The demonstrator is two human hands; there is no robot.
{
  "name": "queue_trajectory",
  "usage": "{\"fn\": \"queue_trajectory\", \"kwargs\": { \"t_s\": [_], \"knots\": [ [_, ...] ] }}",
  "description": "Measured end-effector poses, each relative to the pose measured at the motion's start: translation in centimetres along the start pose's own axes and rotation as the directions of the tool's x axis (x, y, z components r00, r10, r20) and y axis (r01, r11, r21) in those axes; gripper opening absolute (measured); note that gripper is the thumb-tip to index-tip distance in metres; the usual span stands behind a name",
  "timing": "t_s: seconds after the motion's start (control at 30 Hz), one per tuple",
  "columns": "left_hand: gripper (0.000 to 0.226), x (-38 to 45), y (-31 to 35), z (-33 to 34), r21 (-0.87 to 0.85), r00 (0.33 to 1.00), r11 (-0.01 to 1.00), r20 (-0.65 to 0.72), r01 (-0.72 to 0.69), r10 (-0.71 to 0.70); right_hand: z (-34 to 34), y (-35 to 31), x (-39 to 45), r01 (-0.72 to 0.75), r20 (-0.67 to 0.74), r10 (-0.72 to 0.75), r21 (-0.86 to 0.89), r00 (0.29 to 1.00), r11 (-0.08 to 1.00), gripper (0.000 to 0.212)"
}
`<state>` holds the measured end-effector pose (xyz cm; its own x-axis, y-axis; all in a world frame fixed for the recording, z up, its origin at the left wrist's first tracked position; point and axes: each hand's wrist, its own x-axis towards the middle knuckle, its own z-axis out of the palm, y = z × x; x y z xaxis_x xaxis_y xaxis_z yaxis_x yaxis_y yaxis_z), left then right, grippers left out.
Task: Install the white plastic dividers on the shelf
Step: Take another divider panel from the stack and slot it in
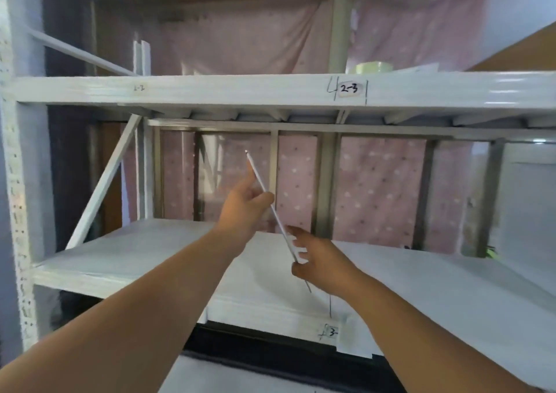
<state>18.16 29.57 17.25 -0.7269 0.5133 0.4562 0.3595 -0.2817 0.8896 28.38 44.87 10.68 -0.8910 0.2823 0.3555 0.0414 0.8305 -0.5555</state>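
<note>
Hands holding thin white plastic divider (267, 194) edge-on above white metal shelf (135, 251).
Your left hand (245, 203) pinches its upper part; your right hand (316, 257) pinches the lower end.

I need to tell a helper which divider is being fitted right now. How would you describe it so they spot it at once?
Start at the white rack's middle shelf, below the beam labelled 2-3. Above it, the left hand and right hand hold a thin white divider, seen edge-on. Unlike the rack's fixed bars, it is tilted and held clear of the shelf.
</note>
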Motion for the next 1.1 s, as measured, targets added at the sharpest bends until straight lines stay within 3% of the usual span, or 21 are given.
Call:
{"fn": "queue_trajectory", "kwargs": {
  "t_s": [0.07,0.13,0.23,0.4,0.47,0.97,1.1],
  "knots": [
    [0.06,0.2,0.1,3.1,0.06,0.999,0.998,0.044,-0.019,0.017,-1.0,1.9,-1.0,-0.087,-0.015,0.089,0.113,0.996,0.99,0.087],
    [0.066,0.1,-0.1,6.0,0.134,0.992,0.99,0.128,-0.035,0.018,-1.9,3.5,-2.1,-0.144,-0.021,0.148,0.119,0.989,0.982,0.085],
    [0.07,-0.2,0.2,9.3,0.243,0.981,0.969,0.195,-0.052,0.004,-2.7,4.5,-3.8,-0.186,-0.056,0.188,0.034,0.981,0.982,0.074],
    [0.056,0.9,1.4,12.4,0.315,0.968,0.943,0.251,-0.107,0.026,-3.9,4.2,-5.1,-0.198,-0.133,0.198,0.012,0.971,0.98,0.041],
    [0.067,1.3,1.8,13.1,0.313,0.962,0.945,0.272,-0.097,0.008,-4.3,4.1,-5.4,-0.211,-0.163,0.213,0.032,0.963,0.977,0.034],
    [0.066,2.5,1.8,14.9,0.297,0.955,0.949,0.295,-0.106,0.014,-5.0,3.0,-5.6,-0.273,-0.217,0.261,-0.03,0.941,0.961,0.007],
    [0.068,2.6,1.7,15.1,0.293,0.951,0.95,0.307,-0.112,0.017,-4.6,3.6,-5.5,-0.288,-0.242,0.273,-0.028,0.931,0.957,0.019]
  ]
}}
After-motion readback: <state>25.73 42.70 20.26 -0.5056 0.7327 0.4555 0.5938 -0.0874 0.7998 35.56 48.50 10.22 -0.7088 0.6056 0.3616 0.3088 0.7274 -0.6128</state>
